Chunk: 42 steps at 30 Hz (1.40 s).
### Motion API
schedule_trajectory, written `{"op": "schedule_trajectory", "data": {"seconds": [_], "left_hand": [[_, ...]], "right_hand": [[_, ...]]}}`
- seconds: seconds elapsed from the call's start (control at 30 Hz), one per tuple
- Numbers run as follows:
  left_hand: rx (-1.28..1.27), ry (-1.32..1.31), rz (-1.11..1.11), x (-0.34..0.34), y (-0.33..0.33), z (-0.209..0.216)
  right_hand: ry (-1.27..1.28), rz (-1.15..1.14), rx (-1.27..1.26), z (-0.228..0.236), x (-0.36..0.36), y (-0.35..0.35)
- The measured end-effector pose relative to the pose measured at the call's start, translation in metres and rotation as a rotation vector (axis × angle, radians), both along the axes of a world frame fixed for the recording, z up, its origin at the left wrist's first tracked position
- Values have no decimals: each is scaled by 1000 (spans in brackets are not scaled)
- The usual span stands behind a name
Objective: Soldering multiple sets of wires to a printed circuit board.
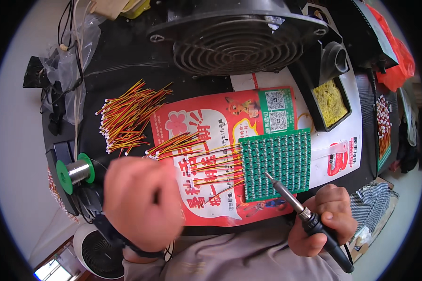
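My right hand (330,218) grips a soldering iron (320,230) by its black handle. The iron's metal tip points up and left, over a green circuit board panel (276,164) covered in rows of small parts. Several red, yellow and black wires (215,164) run out from the panel's left edge. Left of these, my left hand (143,201) is raised and blurred, with its fingers curled in; what they hold, if anything, is hidden. Just beyond it lie more loose wires (173,144) with white connector ends. The panel rests on a red printed sheet (201,218).
A wire bundle (131,114) lies at the back left, beyond a solder spool (75,173). A black fan (239,44) stands at the far side. To its right are an iron stand (334,58) and a yellow sponge (332,103) in a black tray.
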<state>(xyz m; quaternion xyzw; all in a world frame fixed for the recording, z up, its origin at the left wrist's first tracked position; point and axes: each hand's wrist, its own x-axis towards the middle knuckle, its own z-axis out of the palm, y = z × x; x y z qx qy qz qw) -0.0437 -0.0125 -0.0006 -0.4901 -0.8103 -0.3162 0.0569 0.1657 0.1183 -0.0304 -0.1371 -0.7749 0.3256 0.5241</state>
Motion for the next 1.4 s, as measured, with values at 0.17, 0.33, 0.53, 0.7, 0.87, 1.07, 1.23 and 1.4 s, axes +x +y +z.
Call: {"op": "schedule_trajectory", "data": {"seconds": [0.17, 0.33, 0.53, 0.7, 0.87, 1.07, 1.23, 1.4], "left_hand": [[-159, -81, 14, -18, -9, 3], [-272, 15, 43, -18, -10, 5], [-251, -32, -35, -23, -12, 5], [-229, -10, -13, -22, -9, 4], [-276, 56, -16, -22, -7, 4], [-314, 41, -13, -20, -8, 9], [-278, 15, 47, -24, -22, 15], [-70, -526, 266, -11, -35, 35]], "right_hand": [[-27, 19, -8, 2, 1, 0], [-21, 11, -10, 0, 0, -1], [-8, 2, -15, -4, -1, -4], [-32, 21, -19, 2, 2, -2], [-71, 67, -21, 4, 5, 0], [-101, 129, -4, 5, 16, 6], [-109, 154, -14, 2, 18, 6], [-88, 167, -3, 5, 15, 5]]}}
